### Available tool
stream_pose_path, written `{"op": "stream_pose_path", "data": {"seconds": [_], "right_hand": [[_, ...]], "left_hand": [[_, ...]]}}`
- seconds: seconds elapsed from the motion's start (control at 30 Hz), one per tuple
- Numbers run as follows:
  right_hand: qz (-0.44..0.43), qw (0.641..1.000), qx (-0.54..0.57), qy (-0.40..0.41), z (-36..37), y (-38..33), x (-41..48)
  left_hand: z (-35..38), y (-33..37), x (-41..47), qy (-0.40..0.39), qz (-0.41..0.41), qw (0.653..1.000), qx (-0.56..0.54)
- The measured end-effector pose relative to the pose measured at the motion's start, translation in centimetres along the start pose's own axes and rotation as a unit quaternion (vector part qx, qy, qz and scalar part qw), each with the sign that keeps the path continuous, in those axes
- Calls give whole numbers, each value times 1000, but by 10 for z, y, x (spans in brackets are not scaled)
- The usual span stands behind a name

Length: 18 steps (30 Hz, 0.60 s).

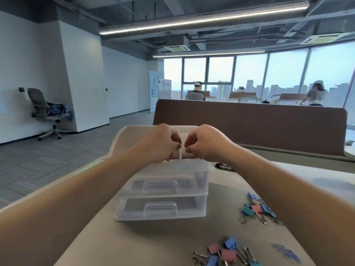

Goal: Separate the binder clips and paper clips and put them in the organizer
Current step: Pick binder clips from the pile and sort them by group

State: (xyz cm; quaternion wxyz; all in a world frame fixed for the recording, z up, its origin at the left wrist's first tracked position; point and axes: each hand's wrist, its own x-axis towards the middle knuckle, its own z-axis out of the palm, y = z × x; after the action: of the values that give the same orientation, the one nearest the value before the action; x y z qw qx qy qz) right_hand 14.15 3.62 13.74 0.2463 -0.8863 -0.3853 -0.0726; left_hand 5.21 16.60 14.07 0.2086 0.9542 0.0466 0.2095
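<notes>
A clear plastic organizer point(163, 196) with two shut drawers stands on the desk in front of me. My left hand point(159, 143) and my right hand point(203, 143) sit side by side over its top rear edge. Their fingers are curled down onto the top part, and a thin white upright piece point(180, 156) shows between them. What the fingertips hold is hidden. One pile of coloured binder clips point(257, 210) lies to the right of the organizer. A second pile of binder clips point(224, 254) lies at the near edge. Paper clips cannot be made out.
A blurred blue patch point(286, 252) lies at the near right of the grey desk point(172, 237). A brown partition point(249, 120) stands behind the desk. The desk's left edge drops to the floor, and an office chair point(46, 112) stands by the far wall.
</notes>
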Motion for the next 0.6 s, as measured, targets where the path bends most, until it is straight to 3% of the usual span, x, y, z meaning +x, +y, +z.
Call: {"op": "stream_pose_path", "data": {"seconds": [0.13, 0.27, 0.47, 0.6], "right_hand": [[48, 998, -35, -3, -13, 45, -48], [105, 989, -88, -54, -25, 102, -103], [190, 962, -130, -145, -27, 166, -176], [194, 953, -137, -187, -8, 195, -202]], "left_hand": [[46, 26, -6, -39, 45, 998, -37], [101, 70, -19, -132, 73, 987, -57], [194, 111, -32, -262, 85, 961, -8], [234, 127, -34, -306, 108, 944, 58]]}}
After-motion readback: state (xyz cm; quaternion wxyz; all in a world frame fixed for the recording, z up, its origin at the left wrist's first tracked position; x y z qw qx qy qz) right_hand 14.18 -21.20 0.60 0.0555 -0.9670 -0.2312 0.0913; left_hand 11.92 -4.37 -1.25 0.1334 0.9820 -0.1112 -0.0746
